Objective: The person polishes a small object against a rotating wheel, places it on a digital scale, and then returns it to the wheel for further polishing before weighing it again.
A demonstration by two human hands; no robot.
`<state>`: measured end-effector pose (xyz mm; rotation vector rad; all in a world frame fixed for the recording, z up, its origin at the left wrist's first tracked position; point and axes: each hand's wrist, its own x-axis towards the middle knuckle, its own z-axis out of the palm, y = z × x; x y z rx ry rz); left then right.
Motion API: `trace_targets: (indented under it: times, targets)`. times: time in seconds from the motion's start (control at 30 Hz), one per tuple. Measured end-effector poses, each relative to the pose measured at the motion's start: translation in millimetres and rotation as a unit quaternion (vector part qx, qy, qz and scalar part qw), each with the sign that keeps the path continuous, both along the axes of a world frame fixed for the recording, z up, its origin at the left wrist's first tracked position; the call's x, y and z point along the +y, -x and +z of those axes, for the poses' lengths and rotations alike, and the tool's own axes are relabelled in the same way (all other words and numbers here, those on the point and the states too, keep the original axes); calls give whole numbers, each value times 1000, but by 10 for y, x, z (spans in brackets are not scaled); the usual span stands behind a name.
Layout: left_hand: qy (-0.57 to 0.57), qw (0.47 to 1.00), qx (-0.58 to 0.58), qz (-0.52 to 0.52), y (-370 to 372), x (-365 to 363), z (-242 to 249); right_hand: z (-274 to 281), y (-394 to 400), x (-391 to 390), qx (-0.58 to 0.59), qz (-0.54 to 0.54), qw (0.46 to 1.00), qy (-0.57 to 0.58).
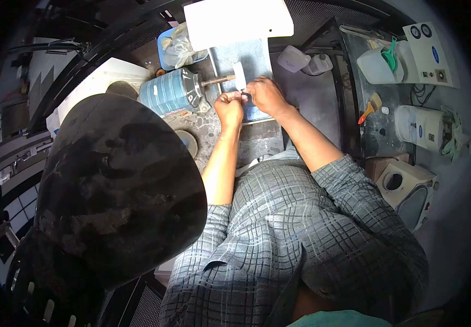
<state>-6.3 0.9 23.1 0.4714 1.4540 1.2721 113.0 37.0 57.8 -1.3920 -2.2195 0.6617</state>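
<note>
A blue bench motor (165,92) lies to the left with its shaft (217,80) pointing right. On the shaft's end sits a white buffing wheel (239,75). My left hand (228,108) is just below the wheel, its fingers closed in a pinch. From the right, my right hand (266,96) meets it, fingers also closed, close against the wheel's lower edge. Between the fingertips shows a small dark piece, too small to name. A metal tray (256,115) lies under the hands and the wheel.
A white hood (238,23) stands over the tray's far end. Behind the motor is a blue bin (164,53) with a plastic bag. A big black round object (121,196) fills the left foreground. At right are a brush (372,106), a green scoop (390,54) and white machines.
</note>
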Motion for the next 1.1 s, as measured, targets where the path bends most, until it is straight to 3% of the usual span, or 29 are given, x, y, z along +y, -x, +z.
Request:
trace_targets:
  times: [0.23,0.53,0.7,0.83,1.0,1.1]
  targets:
    - [-14,1000,25,-4,-21,5,-94,-88,-26,8,8,-1,1000,-20]
    - [-120,992,29,8,-11,-8,-228,-148,-20,-47,23,-2,996,-81]
    - [-140,983,114,-14,-11,-23,-147,-186,-51,-48,89,-2,991,-103]
    - [-120,987,109,-8,-31,-17,-169,-187,-62,-35,71,7,994,-84]
    - [-43,999,20,23,-36,-1,-166,-195,-3,-8,-35,-9,997,-62]
    - [-70,997,17,10,-18,-7,-172,-160,-15,-5,-8,-11,998,-61]
